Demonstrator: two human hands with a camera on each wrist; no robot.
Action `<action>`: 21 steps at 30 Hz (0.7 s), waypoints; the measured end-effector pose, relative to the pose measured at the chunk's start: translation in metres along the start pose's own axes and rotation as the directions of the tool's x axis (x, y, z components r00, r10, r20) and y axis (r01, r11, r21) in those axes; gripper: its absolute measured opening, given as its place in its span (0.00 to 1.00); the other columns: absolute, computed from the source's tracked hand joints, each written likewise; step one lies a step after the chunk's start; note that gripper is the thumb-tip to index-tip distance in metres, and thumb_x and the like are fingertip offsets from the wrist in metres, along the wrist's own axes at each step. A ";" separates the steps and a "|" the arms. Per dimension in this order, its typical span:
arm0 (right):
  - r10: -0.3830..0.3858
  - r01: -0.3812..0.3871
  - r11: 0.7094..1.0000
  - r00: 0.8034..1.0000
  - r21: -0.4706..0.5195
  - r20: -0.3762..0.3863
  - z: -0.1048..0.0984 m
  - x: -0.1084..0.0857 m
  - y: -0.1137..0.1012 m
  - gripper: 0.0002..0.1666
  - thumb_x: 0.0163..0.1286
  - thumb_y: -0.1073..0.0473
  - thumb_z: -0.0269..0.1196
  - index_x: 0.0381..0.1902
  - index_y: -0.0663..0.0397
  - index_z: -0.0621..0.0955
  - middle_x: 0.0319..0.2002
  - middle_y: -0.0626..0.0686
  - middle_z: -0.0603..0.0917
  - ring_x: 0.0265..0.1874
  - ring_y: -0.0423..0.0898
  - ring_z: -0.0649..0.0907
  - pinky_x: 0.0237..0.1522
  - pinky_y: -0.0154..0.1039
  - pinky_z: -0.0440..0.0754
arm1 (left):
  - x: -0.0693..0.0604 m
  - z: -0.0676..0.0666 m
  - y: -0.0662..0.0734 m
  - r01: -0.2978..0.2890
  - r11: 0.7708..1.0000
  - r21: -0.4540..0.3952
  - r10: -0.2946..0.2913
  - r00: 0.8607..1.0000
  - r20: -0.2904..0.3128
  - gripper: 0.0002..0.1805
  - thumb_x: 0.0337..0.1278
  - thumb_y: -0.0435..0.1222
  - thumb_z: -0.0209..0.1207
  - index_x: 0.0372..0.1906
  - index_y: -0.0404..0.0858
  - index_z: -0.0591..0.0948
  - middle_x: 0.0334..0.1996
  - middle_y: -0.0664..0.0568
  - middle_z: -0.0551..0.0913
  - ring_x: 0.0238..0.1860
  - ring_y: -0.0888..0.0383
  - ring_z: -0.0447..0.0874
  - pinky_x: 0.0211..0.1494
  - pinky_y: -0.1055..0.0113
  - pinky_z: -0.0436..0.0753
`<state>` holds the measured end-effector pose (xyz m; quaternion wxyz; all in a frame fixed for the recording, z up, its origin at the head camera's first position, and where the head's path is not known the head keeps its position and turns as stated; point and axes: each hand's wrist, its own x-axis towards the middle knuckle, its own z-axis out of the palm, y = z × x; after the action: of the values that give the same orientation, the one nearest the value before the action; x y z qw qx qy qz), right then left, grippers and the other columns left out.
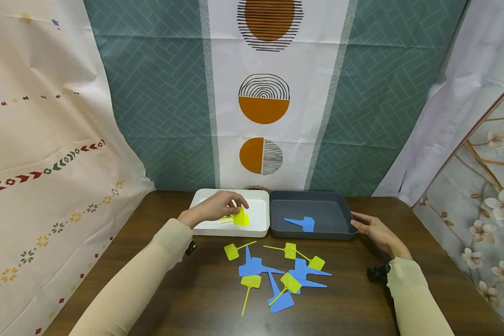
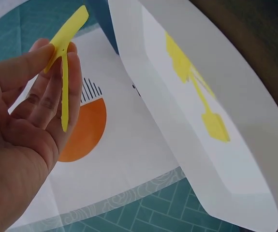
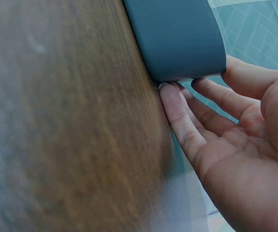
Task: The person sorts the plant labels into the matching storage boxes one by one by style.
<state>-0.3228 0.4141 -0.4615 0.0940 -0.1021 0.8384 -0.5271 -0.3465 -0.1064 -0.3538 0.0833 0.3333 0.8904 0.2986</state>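
Over the white tray, my left hand pinches a yellow T-shaped plant label between thumb and fingers; its stem points down in the left wrist view. More yellow plant labels lie inside that tray. My right hand touches the right end of the dark grey tray, thumb by the rim and the other fingers stretched toward its lower edge. One or more blue plant labels lie in the grey tray; I cannot tell how many.
In front of the trays, yellow plant labels and blue plant labels lie scattered on the brown table, some overlapping. The two trays stand side by side near a patterned cloth behind the table.
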 end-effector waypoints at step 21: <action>0.007 -0.007 1.000 1.000 0.013 -0.011 -0.001 0.000 0.004 0.42 0.84 0.50 0.54 0.81 0.70 0.53 0.80 0.74 0.51 0.77 0.69 0.57 0.59 0.28 0.73 | 0.027 -0.017 -0.003 0.015 1.000 -0.011 -0.015 1.000 -0.002 0.12 0.71 0.25 0.60 0.52 0.37 0.88 0.48 0.47 0.88 0.40 0.53 0.84 0.50 0.61 0.87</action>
<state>-0.3237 0.4165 -0.4646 0.0919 -0.0958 0.8358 -0.5328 -0.3744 -0.0990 -0.3405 0.0863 0.3256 0.8914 0.3031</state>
